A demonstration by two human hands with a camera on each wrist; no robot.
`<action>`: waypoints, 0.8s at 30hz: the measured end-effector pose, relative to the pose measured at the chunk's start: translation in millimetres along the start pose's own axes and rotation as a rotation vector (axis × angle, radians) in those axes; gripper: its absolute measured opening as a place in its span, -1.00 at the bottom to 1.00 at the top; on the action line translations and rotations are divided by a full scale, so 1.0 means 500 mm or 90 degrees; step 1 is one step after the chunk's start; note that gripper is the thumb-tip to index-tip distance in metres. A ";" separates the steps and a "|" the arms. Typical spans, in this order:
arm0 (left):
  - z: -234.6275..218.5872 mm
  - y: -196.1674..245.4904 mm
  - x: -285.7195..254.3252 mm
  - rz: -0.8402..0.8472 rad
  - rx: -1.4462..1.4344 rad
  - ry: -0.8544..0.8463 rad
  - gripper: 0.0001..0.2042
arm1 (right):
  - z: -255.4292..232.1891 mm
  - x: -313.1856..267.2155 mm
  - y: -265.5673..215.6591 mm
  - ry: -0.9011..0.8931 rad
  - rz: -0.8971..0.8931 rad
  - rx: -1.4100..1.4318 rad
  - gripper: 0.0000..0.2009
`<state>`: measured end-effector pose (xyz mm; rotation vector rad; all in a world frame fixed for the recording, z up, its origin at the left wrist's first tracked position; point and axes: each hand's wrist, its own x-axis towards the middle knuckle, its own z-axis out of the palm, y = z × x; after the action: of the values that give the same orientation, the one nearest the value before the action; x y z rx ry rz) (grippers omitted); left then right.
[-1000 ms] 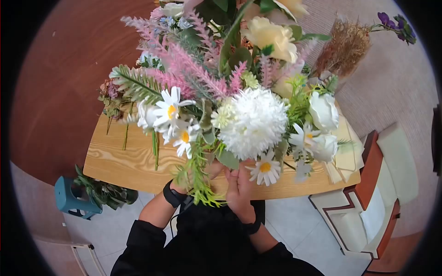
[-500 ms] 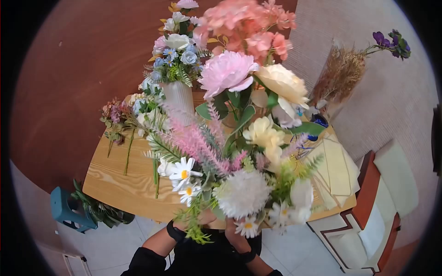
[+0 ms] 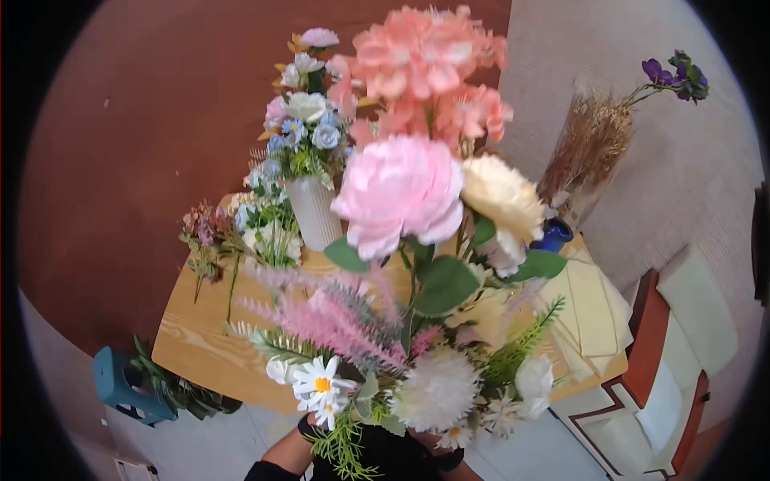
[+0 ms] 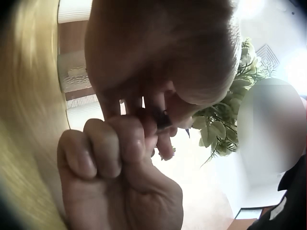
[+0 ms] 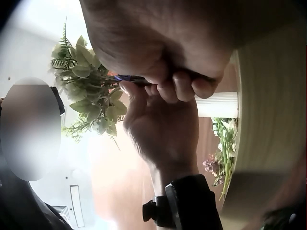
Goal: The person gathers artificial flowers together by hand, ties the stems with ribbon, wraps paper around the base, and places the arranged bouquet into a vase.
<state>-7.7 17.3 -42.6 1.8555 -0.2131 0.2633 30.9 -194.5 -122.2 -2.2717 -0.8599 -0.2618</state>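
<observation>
A large mixed bouquet (image 3: pixel 439 389) fills the middle of the head view, with a pink peony (image 3: pixel 401 192), cream and coral blooms, pink sprigs and white daisies (image 3: pixel 322 385). Under its lower flowers, both hands are mostly hidden. In the right wrist view, my left hand (image 5: pixel 163 124) curls its fingers around the bundled stems just below the leaves (image 5: pixel 84 96), where a dark, bluish bit shows. My right hand (image 5: pixel 163 38) grips the same bundle, touching the left. The left wrist view shows the right hand's curled fingers (image 4: pixel 132 143) against the left hand (image 4: pixel 158 52).
On the wooden table (image 3: pixel 192 345) stand a white ribbed vase (image 3: pixel 314 212) of flowers and a blue object (image 3: pixel 553 235); loose stems lie left, cream sheets (image 3: pixel 593 309) right. Dried grass (image 3: pixel 589 144) stands behind. A teal stool (image 3: pixel 128 385) and a pale chair (image 3: pixel 626 425) flank the table.
The head view has tilted up, so the vase and coral blooms show and the hands sit lower in view. The bouquet's upper blooms appear larger and more upright. Both hands still hold it.
</observation>
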 end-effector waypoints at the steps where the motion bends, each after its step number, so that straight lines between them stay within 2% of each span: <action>1: 0.007 -0.009 -0.019 0.006 0.004 -0.001 -0.64 | 0.000 0.003 0.002 0.012 -0.001 0.015 -0.82; 4: 0.017 -0.019 -0.028 0.022 0.012 0.003 -0.64 | 0.000 0.012 0.008 0.040 -0.008 0.057 -0.80; 5: 0.030 0.004 0.028 0.030 0.016 0.006 -0.64 | 0.000 0.014 0.010 0.050 -0.014 0.071 -0.79; 6: 0.041 0.007 0.037 0.036 0.019 0.010 -0.63 | 0.000 0.006 0.032 -0.227 0.200 0.313 -0.48; 7: 0.038 0.005 0.034 0.040 0.022 0.012 -0.63 | 0.060 -0.018 0.064 -0.175 0.222 0.514 -0.47; 9: 0.044 -0.012 0.007 0.044 0.026 0.019 -0.63 | 0.031 -0.018 0.059 -0.238 0.083 0.293 -0.49; 10: 0.036 -0.024 -0.016 0.043 0.027 0.023 -0.63 | -0.010 -0.015 0.030 -0.163 -0.018 0.240 -0.53; 12: 0.036 -0.003 0.022 0.038 0.027 0.036 -0.63 | -0.021 0.008 0.019 -0.159 -0.031 0.243 -0.53; 16: 0.026 -0.034 -0.035 0.023 0.018 0.060 -0.62 | -0.038 0.035 0.006 -0.136 -0.044 0.253 -0.54; 20: 0.039 -0.026 -0.010 0.010 -0.008 0.062 -0.62 | -0.059 0.041 0.013 -0.104 -0.036 0.250 -0.55; 22: 0.044 -0.009 0.028 0.003 -0.026 0.062 -0.62 | -0.060 0.012 0.033 -0.091 -0.028 0.245 -0.56; 24: 0.050 -0.021 0.015 0.005 -0.049 0.063 -0.62 | -0.059 -0.001 0.038 -0.074 -0.026 0.231 -0.57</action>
<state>4.3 -3.6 -57.2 1.7605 -0.1612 0.3469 44.3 -224.5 -110.4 -1.9470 -0.9301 0.0105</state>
